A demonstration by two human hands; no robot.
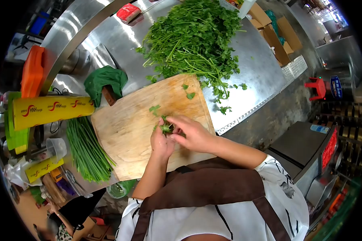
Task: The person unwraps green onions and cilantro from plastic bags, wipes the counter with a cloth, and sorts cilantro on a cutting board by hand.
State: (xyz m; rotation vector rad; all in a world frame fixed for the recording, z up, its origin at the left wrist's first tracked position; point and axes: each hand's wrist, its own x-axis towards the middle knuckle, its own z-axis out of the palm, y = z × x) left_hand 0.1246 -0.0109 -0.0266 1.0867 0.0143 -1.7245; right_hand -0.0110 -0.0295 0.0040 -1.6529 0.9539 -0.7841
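Note:
My left hand is closed around a small bunch of cilantro over the near part of the wooden cutting board. My right hand meets it from the right, its fingers bent onto the same sprigs. What exactly the right fingertips grip is partly hidden. A few loose leaves lie at the board's far right. Beyond the board, a large heap of cilantro spreads over the steel table.
Left of the board lie a bundle of long green stalks and a yellow box. A green cloth partly covers a knife with a brown handle. Cardboard boxes stand beyond the table. Another person is at lower left.

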